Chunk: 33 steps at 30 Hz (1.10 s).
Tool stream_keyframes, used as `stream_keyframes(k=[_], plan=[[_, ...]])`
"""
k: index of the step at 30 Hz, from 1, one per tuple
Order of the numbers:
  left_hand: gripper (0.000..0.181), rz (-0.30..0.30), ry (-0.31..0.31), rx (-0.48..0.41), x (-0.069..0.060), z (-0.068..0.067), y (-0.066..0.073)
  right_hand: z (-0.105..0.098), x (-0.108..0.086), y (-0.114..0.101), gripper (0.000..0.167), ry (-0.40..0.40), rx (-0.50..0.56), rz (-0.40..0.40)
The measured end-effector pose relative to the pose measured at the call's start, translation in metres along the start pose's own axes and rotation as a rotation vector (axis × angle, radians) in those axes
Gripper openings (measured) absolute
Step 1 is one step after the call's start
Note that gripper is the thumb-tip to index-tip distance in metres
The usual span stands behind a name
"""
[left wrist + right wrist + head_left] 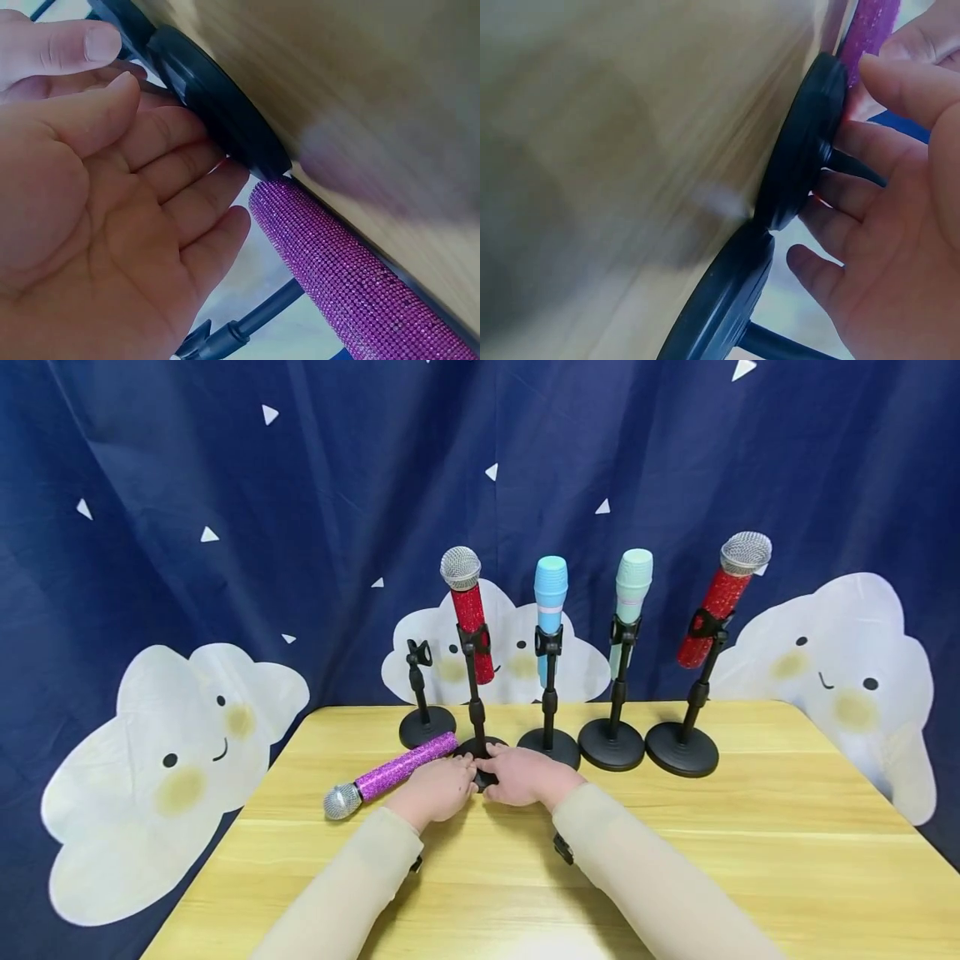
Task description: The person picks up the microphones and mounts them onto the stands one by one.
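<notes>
1. Locate the red microphone (468,610): it sits in the clip of a black stand (476,697), directly beyond the person's two hands, toward the far edge of the table (675,877).
2. Orientation: the long axis is steep but tilted. The silver grille points up and slightly left; the tail points down and slightly right.
3. Left hand (441,788): fingers extended, not clenched, with the fingertips at the rim of the stand's round base (217,103).
4. Right hand (525,775): fingers extended and lightly bent, laid against the opposite side of the same base; not clenched.
5. Purple microphone (405,767): lies on the table beside the left hand. Its long axis runs diagonally, grille toward the near left, tail toward the base; contact with the base cannot be confirmed.
6. Clips and contents, left to right beyond the hands: the blue stand-mounted microphone (551,593) and the mint microphone (634,583) stand nearly upright, heads up; the second red one (722,597) leans, grille up and right.
7. A shorter stand (425,703) is positioned at far left, behind the purple microphone.
</notes>
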<state>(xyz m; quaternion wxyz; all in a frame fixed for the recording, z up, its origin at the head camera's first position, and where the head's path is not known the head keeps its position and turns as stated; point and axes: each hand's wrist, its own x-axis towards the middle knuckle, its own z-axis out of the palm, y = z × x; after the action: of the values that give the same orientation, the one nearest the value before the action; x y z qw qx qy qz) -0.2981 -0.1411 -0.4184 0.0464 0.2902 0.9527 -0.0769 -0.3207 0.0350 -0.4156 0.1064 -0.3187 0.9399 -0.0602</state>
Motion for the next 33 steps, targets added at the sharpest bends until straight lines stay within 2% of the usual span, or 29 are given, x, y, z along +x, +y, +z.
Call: stream_keyframes(k=[8,13,17,20,22,25,27,30,33], plan=[[0.046,-0.026,-0.038,0.005,0.022,-0.002,-0.010,0.000,0.017,0.008,0.056,0.015,0.055,0.088],[0.049,-0.031,-0.079,-0.008,0.029,0.002,-0.015,0.008,0.019,0.006,0.062,0.051,-0.012,0.110],[0.050,-0.030,-0.086,-0.083,0.024,0.004,-0.019,0.014,0.019,-0.007,0.062,0.090,-0.141,0.149],[0.049,-0.031,-0.072,-0.191,0.014,0.001,-0.025,0.015,0.021,-0.023,0.050,0.147,-0.218,0.184],[0.044,-0.013,-0.047,-0.257,0.005,-0.003,-0.030,0.015,0.022,-0.033,0.041,0.207,-0.255,0.171],[0.031,0.023,0.001,-0.308,-0.006,-0.011,-0.045,0.011,0.026,-0.049,0.031,0.285,-0.275,0.101],[0.024,0.047,0.028,-0.325,-0.014,-0.018,-0.061,0.009,0.031,-0.056,0.028,0.320,-0.269,0.042],[0.027,0.018,0.045,-0.392,-0.025,-0.029,-0.090,0.006,0.043,-0.064,0.034,0.325,-0.248,-0.052],[0.038,-0.038,0.078,-0.484,-0.035,-0.036,-0.120,0.008,0.058,-0.072,0.050,0.283,-0.257,-0.139]])
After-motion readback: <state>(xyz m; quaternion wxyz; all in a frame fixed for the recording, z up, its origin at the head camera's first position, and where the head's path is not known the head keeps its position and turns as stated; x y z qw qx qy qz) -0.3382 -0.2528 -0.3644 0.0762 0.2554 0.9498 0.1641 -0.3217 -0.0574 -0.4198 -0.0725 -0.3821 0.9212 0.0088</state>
